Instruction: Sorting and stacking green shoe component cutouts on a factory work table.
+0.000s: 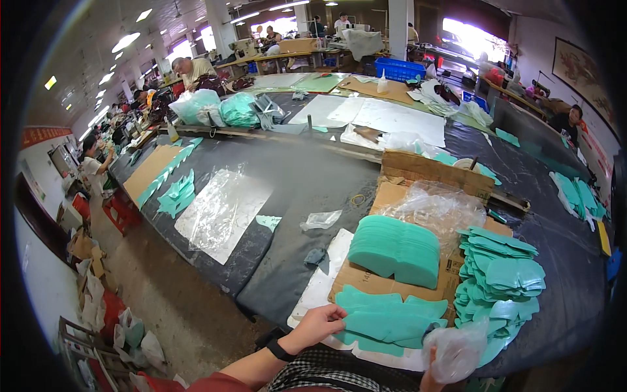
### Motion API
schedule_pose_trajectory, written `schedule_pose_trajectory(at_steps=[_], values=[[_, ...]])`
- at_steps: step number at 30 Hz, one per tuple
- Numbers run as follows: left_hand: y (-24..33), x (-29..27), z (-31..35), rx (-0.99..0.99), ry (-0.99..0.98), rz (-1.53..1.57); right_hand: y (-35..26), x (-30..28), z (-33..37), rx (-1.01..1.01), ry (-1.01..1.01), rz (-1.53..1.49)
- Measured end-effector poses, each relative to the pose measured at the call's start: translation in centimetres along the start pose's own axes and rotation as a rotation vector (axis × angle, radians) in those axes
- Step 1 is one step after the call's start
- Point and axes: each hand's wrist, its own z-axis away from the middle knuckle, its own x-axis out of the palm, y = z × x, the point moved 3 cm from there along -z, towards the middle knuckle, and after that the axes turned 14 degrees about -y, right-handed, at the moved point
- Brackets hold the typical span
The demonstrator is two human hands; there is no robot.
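Observation:
My left hand (pixel 321 325) pinches the left edge of a flat green cut piece (pixel 385 320), one of several overlapping pieces near the table's front edge. My right hand (pixel 432 374) is mostly hidden behind a clear plastic bag (pixel 459 351), bunched up around something in its grip. A small dark tip (pixel 432 328) pokes out beside the bag, over the right part of the green pieces. Just beyond lies a fanned stack of rounded green pieces (pixel 395 251) on brown cardboard (pixel 363 281). To the right, more green pieces (pixel 499 277) are piled in uneven layers.
Crumpled clear plastic (pixel 424 212) lies behind the fanned stack, before an upright cardboard flap (pixel 436 175). On the dark-covered table (pixel 294 242) are a white sheet (pixel 222 212) and loose green scraps (pixel 176 195). Co-workers (pixel 192 72) are at the far tables.

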Motion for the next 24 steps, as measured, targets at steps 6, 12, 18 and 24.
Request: schedule_pose_trajectory(at_steps=[6,12,18,24], values=[[0.7,0.2,-1.1,-0.002,-0.046,-0.014,-7.6,8.1,-0.9,-0.179,-0.341,0.19],[1.2,0.1,-0.7,-0.036,-0.104,0.272,-9.2,13.6,0.6,-0.394,-0.669,0.352],[-0.6,-0.5,-1.0,-0.024,-0.078,0.305,-10.2,14.3,0.8,-0.502,-0.617,0.348],[0.4,-0.1,-0.8,-0.102,-0.125,0.377,0.8,10.6,2.0,-0.109,-0.446,-0.16]])
